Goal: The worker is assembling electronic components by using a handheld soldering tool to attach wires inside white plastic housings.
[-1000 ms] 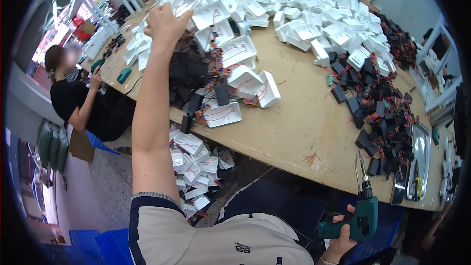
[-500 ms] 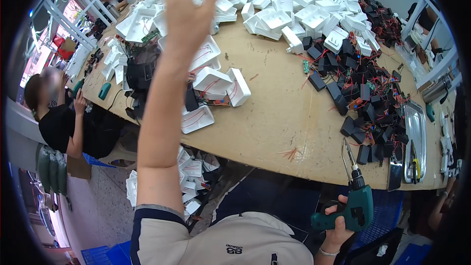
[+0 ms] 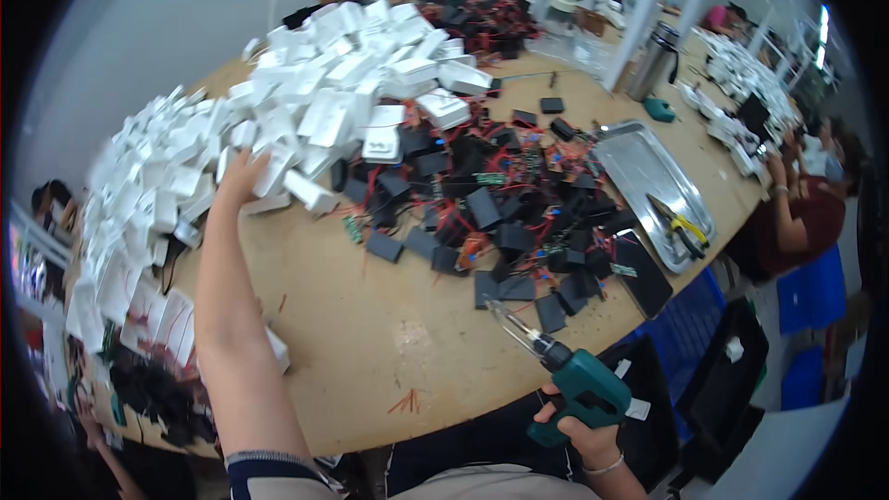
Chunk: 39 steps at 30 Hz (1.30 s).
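Observation:
My left arm stretches over the table, and my left hand (image 3: 243, 178) is at the edge of a heap of white plastic casings (image 3: 329, 116). Its fingertips meet the casings; blur and overlap leave unclear whether one is gripped. Low at the right, my right hand (image 3: 593, 440) is wrapped round the handle of a green soldering gun (image 3: 593, 391). The gun's metal tip points up and left, close to a pile of black boxes with red wires and small circuit boards (image 3: 482, 208).
Right of the black boxes lie a dark phone (image 3: 642, 273) and a metal tray (image 3: 639, 162) holding yellow-handled pliers (image 3: 687, 233). A steel flask (image 3: 654, 63) stands farther back. Red wire scraps (image 3: 406, 402) lie near the front edge. Other people work around the table.
My view has swung to the right. My left hand, earlier raised with fingers spread, has come down onto the white casings. My right hand still holds the soldering gun.

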Motion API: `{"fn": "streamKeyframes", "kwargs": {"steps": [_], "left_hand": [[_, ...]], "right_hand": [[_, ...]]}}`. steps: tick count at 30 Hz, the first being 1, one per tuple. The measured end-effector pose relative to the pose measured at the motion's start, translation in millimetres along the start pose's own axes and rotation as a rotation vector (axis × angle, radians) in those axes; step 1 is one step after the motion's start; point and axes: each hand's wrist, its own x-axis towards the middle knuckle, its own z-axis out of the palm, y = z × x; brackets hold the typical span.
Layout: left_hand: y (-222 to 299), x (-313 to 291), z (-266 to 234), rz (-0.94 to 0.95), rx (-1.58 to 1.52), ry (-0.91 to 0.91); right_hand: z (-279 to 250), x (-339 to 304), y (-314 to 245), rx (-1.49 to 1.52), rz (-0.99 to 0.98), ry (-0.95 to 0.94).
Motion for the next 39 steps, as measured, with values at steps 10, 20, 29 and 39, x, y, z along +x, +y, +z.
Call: {"fn": "streamKeyframes", "kwargs": {"steps": [10,20,29,39], "left_hand": [[49.1,-47.8,-12.9,0.220,0.065,-0.195],[147.6,-206.7,-37.7,0.597,-0.323,0.049],[174.7,-317.0,7.4,0.824,-0.260,-0.222],[227.1,-244.7,23.0,0.490,-0.374,-0.002]], "right_hand": [[-3.4,2.8,-2.5,0.025,0.000,-0.115],[-30.4,-25.4,-3.3,-0.073,-0.213,-0.004],[-34.3,-36.1,-2.3,-0.076,-0.268,-0.024],[-31.9,-38.5,-10.0,-0.091,-0.263,0.006]]}}
